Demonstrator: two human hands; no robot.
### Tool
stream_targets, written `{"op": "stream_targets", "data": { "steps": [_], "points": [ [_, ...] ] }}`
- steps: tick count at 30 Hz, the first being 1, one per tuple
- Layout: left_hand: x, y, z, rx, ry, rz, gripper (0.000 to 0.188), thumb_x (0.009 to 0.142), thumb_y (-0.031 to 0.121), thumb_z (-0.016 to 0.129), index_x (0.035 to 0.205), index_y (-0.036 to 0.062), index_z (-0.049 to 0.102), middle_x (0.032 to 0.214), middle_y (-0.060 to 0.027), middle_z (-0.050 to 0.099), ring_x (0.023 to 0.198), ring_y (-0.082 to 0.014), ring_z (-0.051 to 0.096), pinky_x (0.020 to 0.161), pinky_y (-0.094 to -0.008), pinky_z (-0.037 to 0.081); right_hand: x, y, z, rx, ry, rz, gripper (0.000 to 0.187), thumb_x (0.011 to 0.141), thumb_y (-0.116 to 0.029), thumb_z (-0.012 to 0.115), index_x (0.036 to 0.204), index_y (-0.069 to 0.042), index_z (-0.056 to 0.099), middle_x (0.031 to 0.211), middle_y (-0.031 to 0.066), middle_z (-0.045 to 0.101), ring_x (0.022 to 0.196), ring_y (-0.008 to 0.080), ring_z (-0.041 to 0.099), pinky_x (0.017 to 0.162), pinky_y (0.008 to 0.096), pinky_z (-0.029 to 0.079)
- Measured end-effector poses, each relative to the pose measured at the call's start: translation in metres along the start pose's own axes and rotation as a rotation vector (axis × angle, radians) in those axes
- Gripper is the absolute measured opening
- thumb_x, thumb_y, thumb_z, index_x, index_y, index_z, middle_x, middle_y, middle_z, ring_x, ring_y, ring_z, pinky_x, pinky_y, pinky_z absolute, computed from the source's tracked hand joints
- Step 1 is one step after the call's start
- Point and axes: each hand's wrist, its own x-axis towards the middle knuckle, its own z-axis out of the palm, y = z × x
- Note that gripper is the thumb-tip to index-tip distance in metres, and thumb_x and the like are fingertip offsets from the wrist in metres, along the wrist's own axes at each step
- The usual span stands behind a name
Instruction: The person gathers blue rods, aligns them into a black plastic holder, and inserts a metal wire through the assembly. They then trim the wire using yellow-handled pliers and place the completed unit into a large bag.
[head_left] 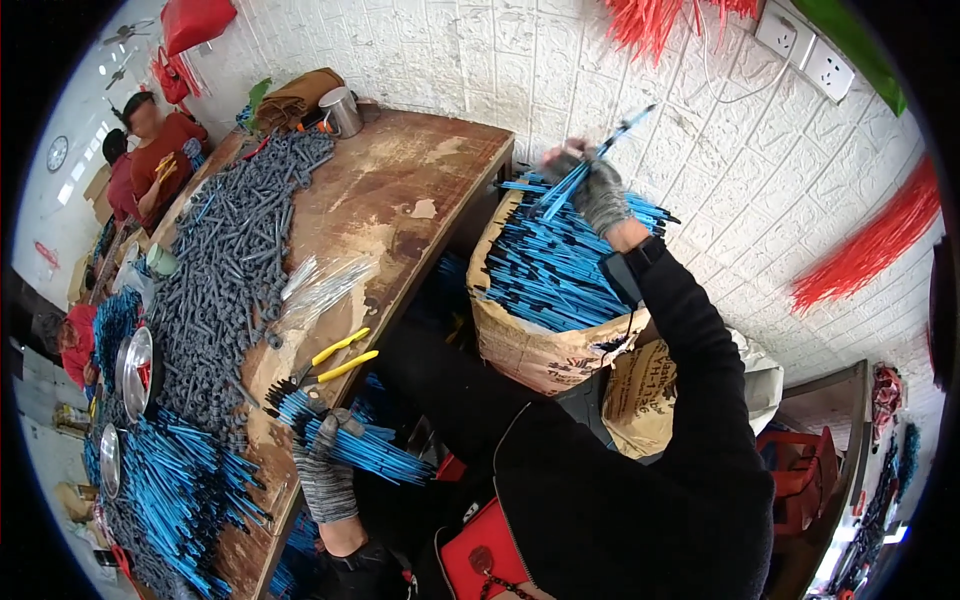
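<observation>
My left hand [325, 450], in a grey knit glove, is closed round a bundle of blue sticks [385, 455] with black ends, at the table's near edge. Yellow-handled pliers [335, 360] lie just beyond it on the wood. Over at the right, my right hand [590, 185], gloved too and slightly blurred, grips a few blue sticks [567, 190]; one of them points up toward the wall. This hand is above a large paper sack [545, 355] filled with similar blue sticks [550, 265].
A heap of grey plastic pieces [225, 270] covers the brown table's [400, 190] left side. White ties [325, 285] lie near the pliers, and more blue sticks [185, 490] are piled nearest me. A metal mug [342, 112] stands at the far end. People [165, 160] work at the left.
</observation>
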Motion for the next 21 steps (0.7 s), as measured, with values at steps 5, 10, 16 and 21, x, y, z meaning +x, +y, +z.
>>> {"op": "stream_targets", "data": {
  "steps": [5,10,16,21],
  "points": [
    [0.003,-0.005,0.021,-0.059,0.055,-0.068,0.031,0.085,0.005,0.064,0.114,0.0025,0.053,0.088,-0.0142,0.064,0.074,-0.0235,0.064,0.063,-0.0318,0.053,-0.056,0.035,0.069,0.161,-0.095,0.384,0.030,0.097,-0.029,0.047,0.112,-0.003,0.050,0.086,0.0075,0.059,0.076,0.0201,0.059,0.072,0.0360,0.051],
    [0.011,-0.018,0.037,-0.180,-0.005,-0.114,0.036,0.086,0.013,0.065,0.118,0.0039,0.051,0.106,-0.0158,0.063,0.088,-0.0222,0.064,0.060,-0.0303,0.052,-0.123,0.081,0.141,0.295,-0.545,0.718,0.036,0.097,-0.033,0.046,0.114,0.000,0.048,0.076,0.0029,0.054,0.060,0.0126,0.050,0.061,0.0314,0.044],
    [-0.026,-0.001,0.046,-0.126,0.077,0.105,0.041,0.082,0.020,0.072,0.116,0.0044,0.055,0.104,-0.0118,0.064,0.080,-0.0153,0.062,0.061,-0.0279,0.051,-0.191,0.154,0.168,0.121,-0.917,1.253,0.036,0.096,-0.032,0.049,0.113,0.000,0.050,0.076,0.0034,0.055,0.059,0.0103,0.049,0.060,0.0279,0.044],
    [-0.053,0.011,0.027,-0.116,0.298,0.163,0.029,0.081,0.017,0.073,0.104,0.0051,0.061,0.090,-0.0080,0.067,0.070,-0.0127,0.061,0.062,-0.0267,0.051,-0.206,0.177,0.185,-0.020,-0.866,1.345,0.030,0.095,-0.022,0.053,0.113,0.002,0.051,0.079,0.0047,0.058,0.064,0.0102,0.054,0.066,0.0261,0.048]
  ]
}}
